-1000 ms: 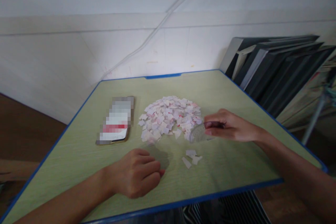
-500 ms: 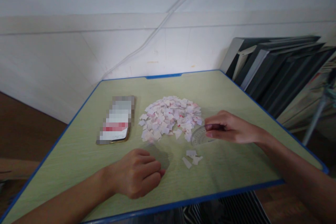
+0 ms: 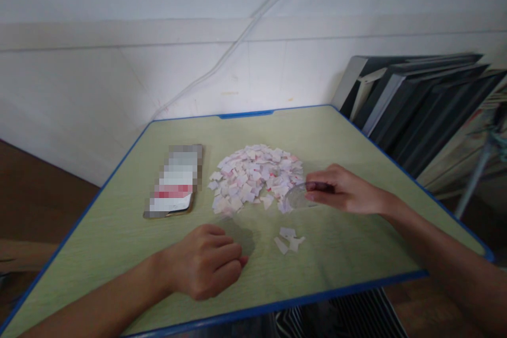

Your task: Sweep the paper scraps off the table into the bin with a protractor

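Note:
My right hand [image 3: 340, 188] pinches a clear half-round protractor [image 3: 298, 198] between thumb and fingers. The protractor's curved edge overlaps the right side of a heap of small torn paper scraps [image 3: 253, 174], mostly white with pink and red marks. Curled into a fist, my left hand [image 3: 208, 261] rests on the table in front of the heap. Nothing shows in it, though its palm side is hidden. Several loose paper scraps [image 3: 294, 243] lie apart from the heap, between my two hands and nearer to me.
A phone [image 3: 174, 182] with a blurred-out screen lies left of the heap. The pale green table [image 3: 119, 243] has a blue rim and stands against a white wall with a cable [image 3: 225, 58] on it. Dark folders or boards [image 3: 420, 105] lean at the right.
The protractor in my right hand has shifted slightly left and up, and its tilt has changed a little. My left hand and the paper scraps look the same.

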### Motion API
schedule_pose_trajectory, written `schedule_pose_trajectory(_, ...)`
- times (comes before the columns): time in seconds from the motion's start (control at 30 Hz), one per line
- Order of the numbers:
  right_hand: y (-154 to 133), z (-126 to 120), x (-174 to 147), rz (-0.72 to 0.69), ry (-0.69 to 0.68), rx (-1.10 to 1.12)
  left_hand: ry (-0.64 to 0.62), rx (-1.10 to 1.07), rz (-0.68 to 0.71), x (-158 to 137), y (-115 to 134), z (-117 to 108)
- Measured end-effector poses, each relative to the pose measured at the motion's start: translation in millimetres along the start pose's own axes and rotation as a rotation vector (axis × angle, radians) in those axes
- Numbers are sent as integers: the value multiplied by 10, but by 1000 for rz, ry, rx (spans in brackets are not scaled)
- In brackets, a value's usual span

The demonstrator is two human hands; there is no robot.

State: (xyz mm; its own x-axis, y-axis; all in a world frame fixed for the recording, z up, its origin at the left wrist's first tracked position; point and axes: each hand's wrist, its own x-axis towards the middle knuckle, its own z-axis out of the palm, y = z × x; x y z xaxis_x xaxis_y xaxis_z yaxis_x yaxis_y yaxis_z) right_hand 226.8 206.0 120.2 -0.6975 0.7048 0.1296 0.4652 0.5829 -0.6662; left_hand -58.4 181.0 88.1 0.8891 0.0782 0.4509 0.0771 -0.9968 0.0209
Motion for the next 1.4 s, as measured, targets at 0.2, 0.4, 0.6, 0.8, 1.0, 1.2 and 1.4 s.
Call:
schedule_pose_trajectory(0.2, -16, -20, -1, -31, 41, -13, 2, 32, 10, 12, 1, -10)
schedule_pose_trajectory(0.4, -19, -59, -25, -24, -122, -18, -10, 20, 7, -3, 0, 0)
schedule_pose_trajectory(0.6, -29, -105, -45, -12, 51, -59, -7, 9, 5, -19, -4, -1)
schedule_pose_trajectory(0.8, -6, -39, -26, 14, -79, -27, -21, 7, -1, -6, 1, -8)
schedule_pose_trajectory(1.0, 17, -6, -9, 34, -26, -4, -3, -11, -8, 6, 2, -7)
schedule_pose_trajectory(1.2, 3, -16, -8, 30, -119, 28, -11, 3, 0, -10, -1, -7)
schedule_pose_trajectory(1.4, -37, -48, -27, 3, -148, 71, -1, 3, 9, 2, 0, 0)
